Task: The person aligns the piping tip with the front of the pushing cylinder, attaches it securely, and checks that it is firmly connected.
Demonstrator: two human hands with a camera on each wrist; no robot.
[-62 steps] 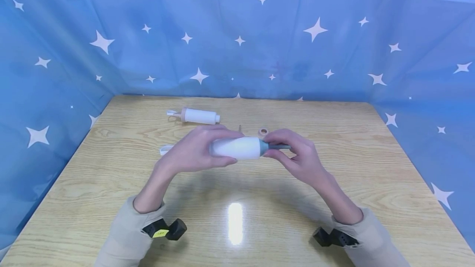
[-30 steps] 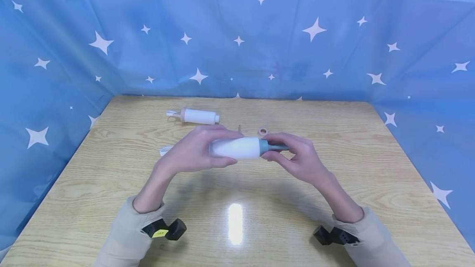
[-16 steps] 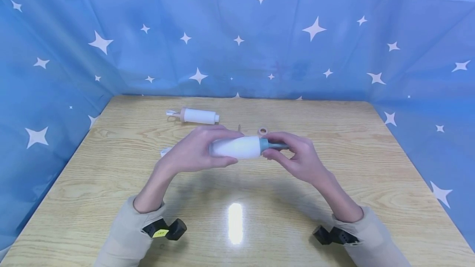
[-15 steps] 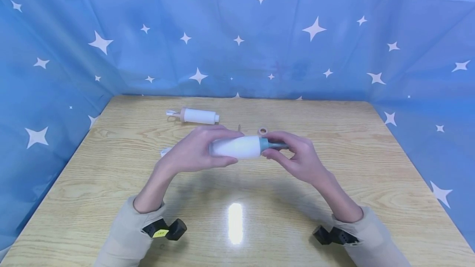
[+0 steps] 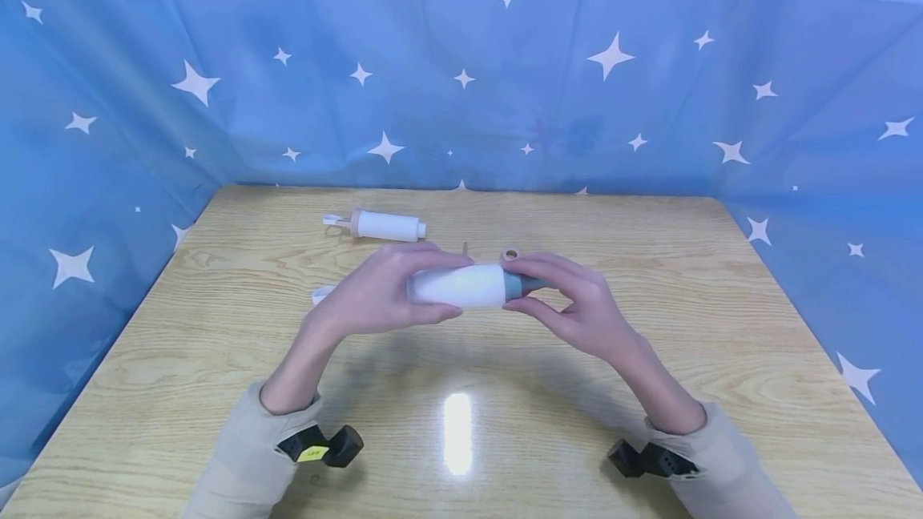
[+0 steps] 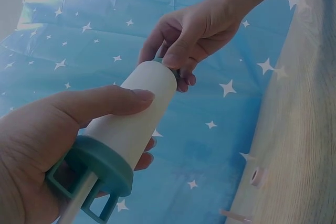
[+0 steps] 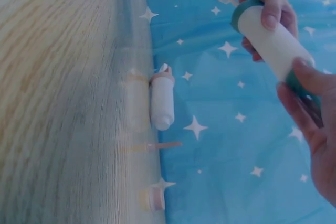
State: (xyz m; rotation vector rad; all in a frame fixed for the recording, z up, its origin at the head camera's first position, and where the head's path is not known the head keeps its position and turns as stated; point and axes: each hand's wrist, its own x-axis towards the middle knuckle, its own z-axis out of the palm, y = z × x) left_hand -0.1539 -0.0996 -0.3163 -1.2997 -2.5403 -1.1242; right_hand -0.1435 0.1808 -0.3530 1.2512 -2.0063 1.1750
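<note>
A white icing syringe (image 5: 461, 287) with teal ends is held sideways above the table. My left hand (image 5: 382, 291) grips its barrel, thumb along the near side. The left wrist view shows the teal end cap with loops (image 6: 102, 163) and a white plunger rod (image 6: 79, 200) by the left palm. At the right end, my right hand (image 5: 580, 299) pinches the teal collar (image 5: 513, 285) between thumb and fingers. A tapering teal nozzle (image 5: 532, 283) runs under that hand, its tip partly hidden. The plunger's white handle (image 5: 321, 294) pokes out behind the left hand.
Farther back on the wooden table (image 5: 649, 247) lies another white syringe (image 5: 389, 226) with pinkish parts. A small pinkish ring (image 5: 504, 253) and a thin brownish piece (image 5: 465, 247) lie just beyond the hands. A blue star-patterned cloth (image 5: 461, 110) hangs behind.
My right fingers have shifted slightly left along the teal collar, towards the white barrel. The left hand and the syringe have hardly moved.
</note>
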